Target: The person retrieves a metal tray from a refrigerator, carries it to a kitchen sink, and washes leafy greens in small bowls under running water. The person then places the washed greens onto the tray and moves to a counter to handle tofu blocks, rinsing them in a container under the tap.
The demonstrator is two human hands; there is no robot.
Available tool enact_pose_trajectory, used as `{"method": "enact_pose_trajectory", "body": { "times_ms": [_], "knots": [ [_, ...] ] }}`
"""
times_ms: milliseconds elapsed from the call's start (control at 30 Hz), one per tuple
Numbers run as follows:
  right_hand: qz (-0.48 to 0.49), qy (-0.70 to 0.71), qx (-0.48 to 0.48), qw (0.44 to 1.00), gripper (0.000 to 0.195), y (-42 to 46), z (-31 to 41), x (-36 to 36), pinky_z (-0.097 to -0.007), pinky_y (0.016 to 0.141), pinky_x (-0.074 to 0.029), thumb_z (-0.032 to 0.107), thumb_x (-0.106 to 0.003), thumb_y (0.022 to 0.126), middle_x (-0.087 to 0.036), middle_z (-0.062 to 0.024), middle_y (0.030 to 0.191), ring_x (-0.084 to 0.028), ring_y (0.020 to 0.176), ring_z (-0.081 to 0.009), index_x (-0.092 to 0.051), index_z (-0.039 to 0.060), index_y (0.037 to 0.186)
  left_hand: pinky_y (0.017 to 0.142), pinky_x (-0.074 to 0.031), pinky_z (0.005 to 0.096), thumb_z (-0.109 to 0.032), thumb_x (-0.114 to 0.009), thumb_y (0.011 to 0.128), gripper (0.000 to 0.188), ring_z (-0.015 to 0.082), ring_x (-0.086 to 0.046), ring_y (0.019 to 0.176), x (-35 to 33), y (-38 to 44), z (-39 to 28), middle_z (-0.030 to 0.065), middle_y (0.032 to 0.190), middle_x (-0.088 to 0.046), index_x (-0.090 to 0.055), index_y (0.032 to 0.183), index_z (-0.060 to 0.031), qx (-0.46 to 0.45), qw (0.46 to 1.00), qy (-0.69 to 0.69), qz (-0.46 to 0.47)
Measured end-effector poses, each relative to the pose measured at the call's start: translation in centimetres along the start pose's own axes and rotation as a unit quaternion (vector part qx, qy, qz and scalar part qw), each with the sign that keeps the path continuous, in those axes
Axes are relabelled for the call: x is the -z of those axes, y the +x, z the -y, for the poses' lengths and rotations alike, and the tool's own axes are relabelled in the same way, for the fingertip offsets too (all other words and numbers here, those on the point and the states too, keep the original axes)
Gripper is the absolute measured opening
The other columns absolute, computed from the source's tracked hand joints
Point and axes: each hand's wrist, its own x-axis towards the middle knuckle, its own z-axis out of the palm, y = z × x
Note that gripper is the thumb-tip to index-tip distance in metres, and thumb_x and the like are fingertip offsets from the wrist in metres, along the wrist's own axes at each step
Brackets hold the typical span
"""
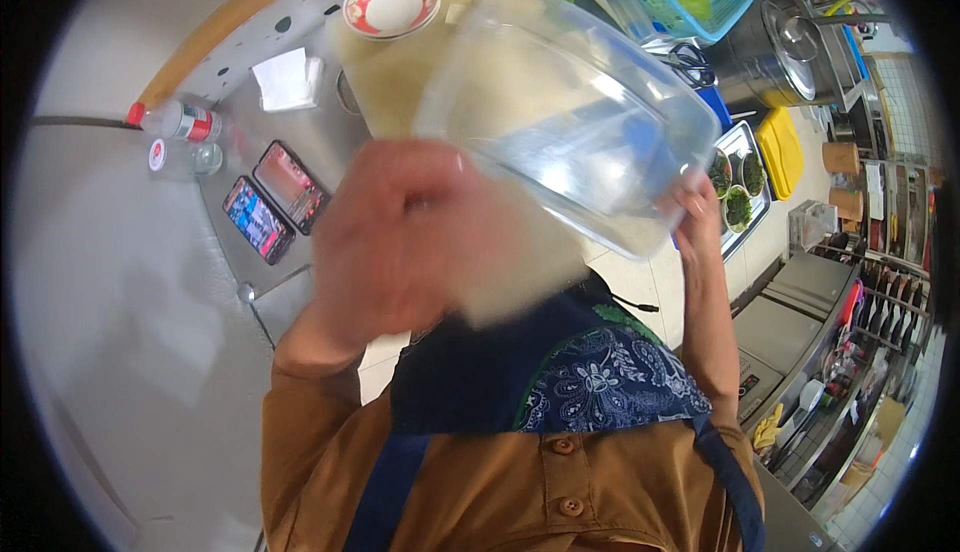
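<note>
My right hand point(694, 210) grips the near right corner of a clear rectangular plastic container point(570, 120), which is tilted in the air above the work surface. My left hand point(397, 237) is blurred and close to the camera. Its fingers are closed on a flat pale beige piece point(517, 259), too blurred to tell whether it is a cloth or something else. This piece overlaps the container's near edge in the picture; I cannot tell whether they touch. Behind the container, a yellowish cutting board point(390, 71) shows through the clear plastic.
A red-rimmed bowl point(391, 2) stands on the board's far left. Tissues point(289, 79), two phones point(259, 219) and two plastic bottles point(184, 120) lie left. A blue basket point(739, 4) holds lettuce. At right are a steel pot point(750, 53) and a tray point(759, 218) with bowls of greens.
</note>
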Motion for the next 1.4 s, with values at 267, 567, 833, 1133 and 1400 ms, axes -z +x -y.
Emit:
{"method": "enact_pose_trajectory", "body": {
  "times_ms": [267, 567, 833, 1133, 1400],
  "knots": [
    [0.109, 0.018, -0.092, 0.99, 0.025, 7.8, -6.8, -9.3, -0.0337, 0.067, -0.05, -0.001, -0.059, 0.069, -0.059, -0.0053, 0.081, -0.058, 0.07, -0.0174, -0.058, 0.0045, 0.093, 0.047, -0.041, 0.0313, -0.024, -0.057, 0.082, 0.012, 0.0196, -0.047, 0.061, 1.1, -1.6, -8.0, 0.0083, 0.084, -0.047, -0.051, 0.091, -0.0175, -0.031, 0.981, -0.14, -0.129],
    [0.155, -0.007, -0.195, 0.968, 0.01, 8.7, -6.7, -13.7, -0.0225, 0.057, -0.048, 0.01, -0.062, 0.081, -0.06, -0.0031, 0.076, -0.056, 0.064, -0.0089, -0.055, 0.0066, 0.087, 0.038, -0.038, 0.03, -0.023, -0.052, 0.083, 0.021, 0.0173, -0.042, 0.05, 1.4, -1.5, -9.9, 0.0042, 0.068, -0.043, -0.038, 0.076, -0.0102, 0.015, 0.957, -0.161, -0.241],
    [-0.059, -0.614, 0.252, 0.745, 0.051, 16.9, -5.3, -8.2, -0.0395, 0.078, -0.045, 0.025, -0.073, 0.069, -0.054, -0.0221, 0.104, -0.054, 0.094, -0.0342, -0.046, -0.0016, 0.104, 0.045, -0.042, 0.0284, -0.022, -0.052, 0.085, 0.014, 0.0173, -0.046, 0.057, 0.6, -0.8, -10.0, 0.0055, 0.076, -0.047, -0.043, 0.087, -0.0112, 0.087, 0.95, -0.213, -0.211],
    [0.037, -0.682, 0.113, 0.721, 0.076, 23.2, -5.1, -10.8, -0.0418, 0.077, -0.049, 0.019, -0.076, 0.063, -0.059, -0.0223, 0.102, -0.061, 0.089, -0.0358, -0.034, 0.0039, 0.125, 0.062, -0.048, 0.0331, 0.012, -0.06, 0.07, 0.032, 0.0236, -0.057, 0.069, 1.5, -4.0, -0.9, 0.0155, 0.096, -0.053, -0.052, 0.098, -0.0002, 0.181, 0.972, 0.07, -0.13],
    [0.236, -0.187, 0.006, 0.954, 0.07, 18.6, 3.5, -15.3, -0.0318, 0.079, -0.05, -0.006, -0.065, 0.069, -0.06, -0.0112, 0.103, -0.06, 0.092, -0.021, -0.037, 0.0118, 0.131, 0.069, -0.045, 0.0251, 0.003, -0.053, 0.085, 0.013, 0.0103, -0.052, 0.074, -0.8, -15.6, 5.7, 0.0048, 0.09, -0.053, -0.05, 0.097, -0.0016, 0.454, 0.826, 0.002, -0.335]
  ]
}}
